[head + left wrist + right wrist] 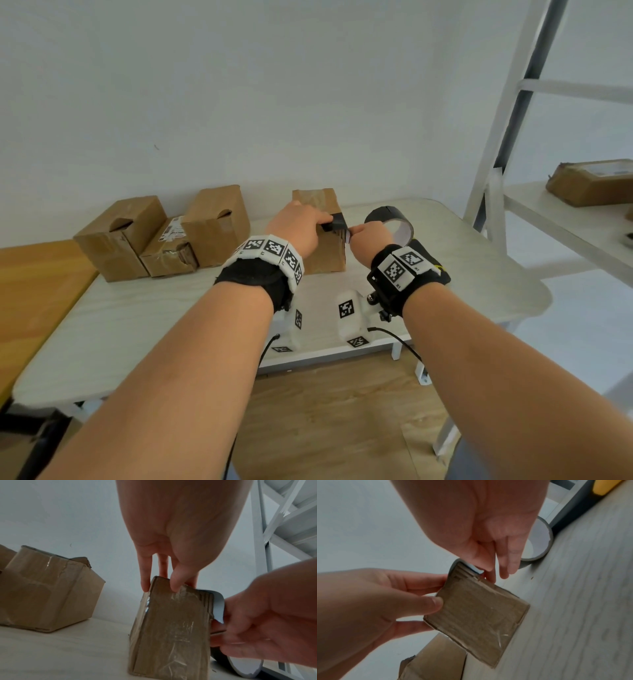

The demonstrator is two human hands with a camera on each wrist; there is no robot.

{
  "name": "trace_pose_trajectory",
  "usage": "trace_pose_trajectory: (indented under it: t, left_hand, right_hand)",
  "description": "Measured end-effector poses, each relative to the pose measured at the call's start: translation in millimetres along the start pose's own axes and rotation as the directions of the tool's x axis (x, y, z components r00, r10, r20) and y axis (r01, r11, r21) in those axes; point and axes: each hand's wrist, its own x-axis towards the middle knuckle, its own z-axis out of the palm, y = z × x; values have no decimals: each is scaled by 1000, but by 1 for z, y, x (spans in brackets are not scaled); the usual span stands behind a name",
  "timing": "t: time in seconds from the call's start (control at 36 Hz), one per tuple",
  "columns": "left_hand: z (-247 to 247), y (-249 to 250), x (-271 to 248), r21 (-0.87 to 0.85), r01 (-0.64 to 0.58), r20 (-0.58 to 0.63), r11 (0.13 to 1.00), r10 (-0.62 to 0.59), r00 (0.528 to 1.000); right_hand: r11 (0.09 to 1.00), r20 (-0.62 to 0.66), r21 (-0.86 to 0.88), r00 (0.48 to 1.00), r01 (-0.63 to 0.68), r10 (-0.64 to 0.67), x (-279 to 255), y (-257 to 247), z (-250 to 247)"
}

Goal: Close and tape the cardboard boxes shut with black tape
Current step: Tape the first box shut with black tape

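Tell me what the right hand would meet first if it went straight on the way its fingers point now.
Probably the tape roll. In the head view the right hand pinches the black tape strip at the box's top corner, and the roll stands just beyond its knuckles; depth is unclear.

packing/storage rm | boxes [161, 236] on table [137, 325] | metal shelving [513, 113]

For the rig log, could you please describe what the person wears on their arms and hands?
Both forearms and hands are bare. The left wrist and right wrist each carry a black strap ringed with white blocks printed with black square markers; a thin black cable trails below.
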Motion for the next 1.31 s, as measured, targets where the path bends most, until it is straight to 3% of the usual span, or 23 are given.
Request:
trace_pose_trajectory:
  t: [0.08, 0.11, 0.14, 0.19, 0.25, 0.39, 0.69, 1.31]
  left_hand:
    - [-2, -1, 0, -16, -15, 7, 1000, 15, 1000]
    - [-3, -1, 0, -28, -17, 4, 999, 17, 1000]
    - [-4, -1, 0, -40, -19, 4, 999, 19, 1000]
    - [-6, -1, 0, -63, -30, 6, 998, 31, 1000]
    - [-9, 0, 0, -71, -44, 2, 997, 44, 999]
    - [-16, 2, -2, -71, -48, 22, 996, 49, 999]
    - [-20, 9, 3, -100, -20, 8, 995, 21, 1000]
    - [-10, 2, 8, -160, -55, -97, 986, 40, 995]
  right_hand:
    - [981, 17, -180, 997, 74, -72, -8, -2, -8]
    - [982, 37, -166, 996, 84, -79, -6, 0, -9]
    - [992, 49, -97, 996, 75, -71, -1, 3, -11]
    - [969, -14, 246, 1000, 9, -6, 7, 11, -12]
    - [940, -94, 341, 996, 20, 12, 9, 15, -11]
    - [961, -119, 251, 989, 113, -85, 7, 13, -16]
    - [962, -22, 229, 989, 147, -146, 12, 13, -24]
    - [968, -62, 189, 986, 167, -158, 11, 9, -14]
